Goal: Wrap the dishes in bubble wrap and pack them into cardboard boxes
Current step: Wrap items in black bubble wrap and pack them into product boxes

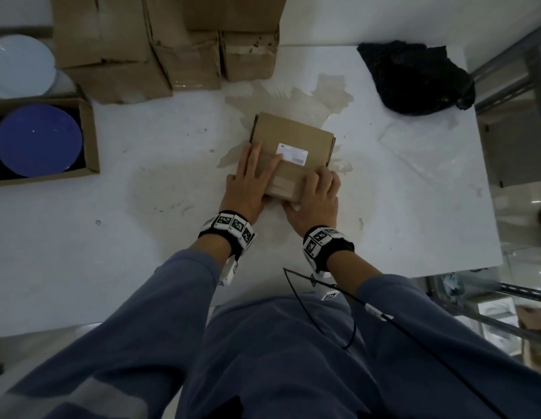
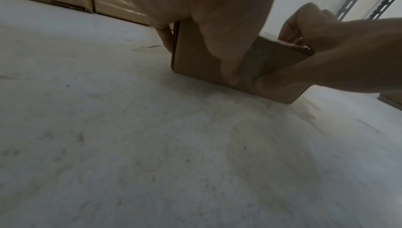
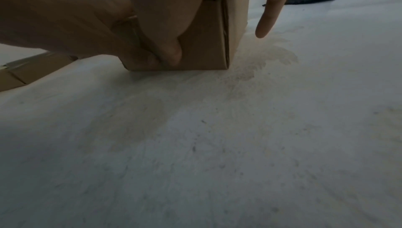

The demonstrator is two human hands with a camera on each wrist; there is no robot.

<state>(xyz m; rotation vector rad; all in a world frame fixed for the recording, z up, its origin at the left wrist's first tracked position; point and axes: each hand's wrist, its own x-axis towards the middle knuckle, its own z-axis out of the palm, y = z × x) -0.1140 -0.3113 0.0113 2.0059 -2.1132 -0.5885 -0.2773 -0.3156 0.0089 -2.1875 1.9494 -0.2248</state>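
A small closed cardboard box (image 1: 290, 137) with a white label (image 1: 291, 153) sits mid-table. My left hand (image 1: 251, 179) lies on its near left part, fingers straight across the top and thumb (image 2: 226, 63) pressed down the near face. My right hand (image 1: 319, 192) grips the near right top edge with curled fingers. Its thumb (image 3: 172, 49) presses the near face (image 3: 202, 46), and its little finger hangs beside the box. A strip of tape (image 2: 250, 66) runs down that face between the two thumbs. The box's contents are hidden.
An open box (image 1: 91, 137) at the left holds a blue plate (image 1: 38, 140); a white plate (image 1: 21, 66) lies behind it. Stacked cardboard boxes (image 1: 172, 46) stand at the back. A black bag (image 1: 414, 77) and clear wrap (image 1: 429, 152) lie right, near the table edge (image 1: 489, 207).
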